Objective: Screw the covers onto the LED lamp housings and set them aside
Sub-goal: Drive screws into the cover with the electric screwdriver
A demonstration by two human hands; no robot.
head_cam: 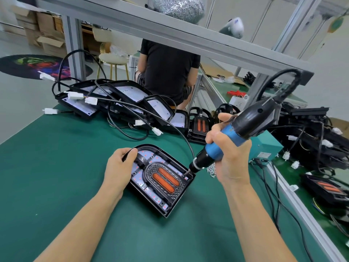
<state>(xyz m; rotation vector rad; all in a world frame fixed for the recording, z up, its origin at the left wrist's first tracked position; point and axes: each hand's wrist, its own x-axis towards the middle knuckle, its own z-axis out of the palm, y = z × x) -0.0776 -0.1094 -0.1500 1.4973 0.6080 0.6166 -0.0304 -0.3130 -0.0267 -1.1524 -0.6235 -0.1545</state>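
A black LED lamp housing (pixel 168 208) lies on the green mat in front of me. A black cover (pixel 151 175) with two orange oval lenses sits inside it. My left hand (pixel 118 167) grips the housing's far left rim, with the thumb curled over the edge. My right hand (pixel 226 148) grips a blue and black electric screwdriver (pixel 236 133). Its bit tip (pixel 186 173) stands on the cover's right corner. A small heap of loose screws (pixel 211 170) lies just right of the housing, partly behind my right hand.
A pile of lamp housings (pixel 117 103) with cables and white connectors fills the back of the mat. More housings (pixel 324 188) and cables lie at the right. A teal box (pixel 268 148) stands behind my right hand. A person in black sits beyond the table.
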